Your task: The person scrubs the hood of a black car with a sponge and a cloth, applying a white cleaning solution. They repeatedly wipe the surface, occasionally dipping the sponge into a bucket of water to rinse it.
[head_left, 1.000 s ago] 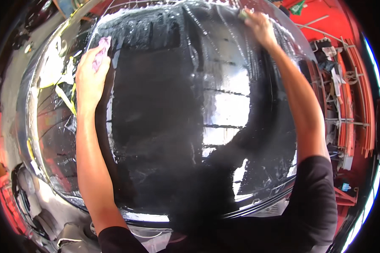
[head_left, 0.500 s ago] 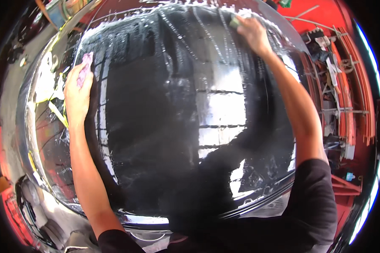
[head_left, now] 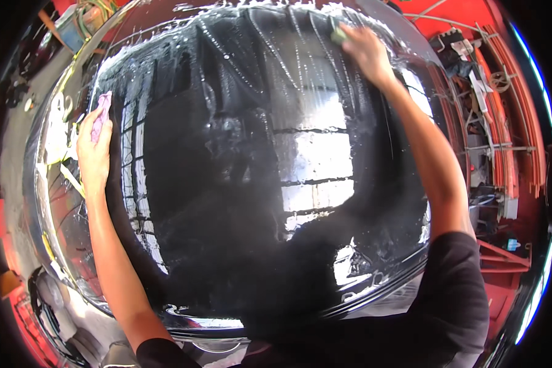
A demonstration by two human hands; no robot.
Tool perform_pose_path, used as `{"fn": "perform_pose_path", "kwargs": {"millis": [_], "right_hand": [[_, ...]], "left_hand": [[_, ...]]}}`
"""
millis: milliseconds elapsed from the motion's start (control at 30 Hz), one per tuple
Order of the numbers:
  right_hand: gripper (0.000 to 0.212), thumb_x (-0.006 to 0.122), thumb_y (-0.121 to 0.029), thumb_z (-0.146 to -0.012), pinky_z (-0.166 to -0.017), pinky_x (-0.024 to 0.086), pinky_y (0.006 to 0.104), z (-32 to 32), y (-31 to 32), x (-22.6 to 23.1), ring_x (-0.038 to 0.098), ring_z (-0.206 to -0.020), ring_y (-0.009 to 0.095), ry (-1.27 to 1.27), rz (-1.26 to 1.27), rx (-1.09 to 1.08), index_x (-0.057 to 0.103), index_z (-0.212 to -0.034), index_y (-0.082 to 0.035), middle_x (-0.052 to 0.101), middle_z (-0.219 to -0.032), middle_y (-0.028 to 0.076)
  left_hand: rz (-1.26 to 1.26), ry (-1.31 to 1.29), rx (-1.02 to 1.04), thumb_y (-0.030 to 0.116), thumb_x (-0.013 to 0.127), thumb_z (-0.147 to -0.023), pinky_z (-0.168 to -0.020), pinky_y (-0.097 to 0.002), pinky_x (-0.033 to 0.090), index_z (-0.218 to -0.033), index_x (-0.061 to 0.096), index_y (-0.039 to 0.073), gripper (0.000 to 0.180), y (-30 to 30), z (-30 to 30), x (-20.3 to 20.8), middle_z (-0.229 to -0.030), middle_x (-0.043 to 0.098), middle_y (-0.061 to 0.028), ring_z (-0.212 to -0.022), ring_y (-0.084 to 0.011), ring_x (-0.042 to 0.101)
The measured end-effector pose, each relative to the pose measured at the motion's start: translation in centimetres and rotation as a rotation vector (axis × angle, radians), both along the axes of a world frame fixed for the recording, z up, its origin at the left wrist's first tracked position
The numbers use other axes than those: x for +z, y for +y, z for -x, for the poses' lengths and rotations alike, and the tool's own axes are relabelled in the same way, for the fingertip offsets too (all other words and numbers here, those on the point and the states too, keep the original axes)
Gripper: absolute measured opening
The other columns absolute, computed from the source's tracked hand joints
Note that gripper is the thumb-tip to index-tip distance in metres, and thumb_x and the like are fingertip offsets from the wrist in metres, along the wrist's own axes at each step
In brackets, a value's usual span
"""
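A large, glossy black car panel point(head_left: 196, 184), likely a hood, spreads beneath both my arms, with window reflections across it. White wet foam point(head_left: 159, 46) lines its far part, and thin beaded streaks run from there toward me. My left hand point(head_left: 94, 153), near the panel's left edge, grips a crumpled pinkish-purple piece point(head_left: 102, 116) that looks like a cloth. At the far right of the panel, my right hand point(head_left: 367, 54) is closed on a small pale green block point(head_left: 338, 35), perhaps a sponge. Motion blurs its fingers and the block.
Yellow and white strips point(head_left: 72, 179) lie along the left edge. Orange-red metal bars point(head_left: 521, 116) and a cluttered rack stand to the right, with a red bracket point(head_left: 503, 256) below. A blue bucket-like container point(head_left: 72, 35) with hoses sits at the far left.
The view has shifted, carrying the panel leftward in the picture. Relative to the streaks, my right hand has moved right, and another streak shows beside it. My left hand keeps its grip.
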State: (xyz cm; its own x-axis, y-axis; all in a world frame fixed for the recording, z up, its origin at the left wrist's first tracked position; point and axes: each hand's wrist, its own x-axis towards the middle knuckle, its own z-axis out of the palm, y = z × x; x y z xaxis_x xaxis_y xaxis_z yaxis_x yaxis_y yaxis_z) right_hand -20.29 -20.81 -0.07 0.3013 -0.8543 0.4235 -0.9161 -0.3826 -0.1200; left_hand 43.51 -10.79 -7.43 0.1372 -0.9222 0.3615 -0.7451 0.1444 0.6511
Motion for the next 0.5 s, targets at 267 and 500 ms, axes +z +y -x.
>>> {"fn": "perform_pose_path", "kwargs": {"millis": [267, 500], "right_hand": [[0.048, 0.069, -0.020, -0.104, -0.104, 0.052, 0.0447, 3.9, 8.6, 3.3, 0.067, -0.118, 0.036, -0.064, -0.159, 0.109, 0.065, -0.150, -0.011, 0.068, -0.130, 0.018], [0.049, 0.071, -0.024, -0.102, -0.103, 0.051, 0.0461, 5.5, 0.0, 0.4, 0.064, -0.118, 0.039, 0.007, 0.022, 0.025, 0.066, -0.150, -0.019, 0.067, -0.125, 0.020]], "left_hand": [[0.034, -0.018, -0.054, 0.024, 0.070, -0.105, -0.116, -0.0371, 0.043, -0.141, 0.068, 0.005, 0.041, -0.2, -0.3, 0.2, -0.137, 0.069, -0.0119, -0.129, -0.0262, 0.063], [0.034, -0.038, -0.045, 0.023, 0.069, -0.105, -0.118, -0.0367, 0.041, -0.143, 0.067, 0.004, 0.042, 0.0, -0.9, -0.1, -0.142, 0.066, -0.0129, -0.134, -0.0265, 0.060]]}}
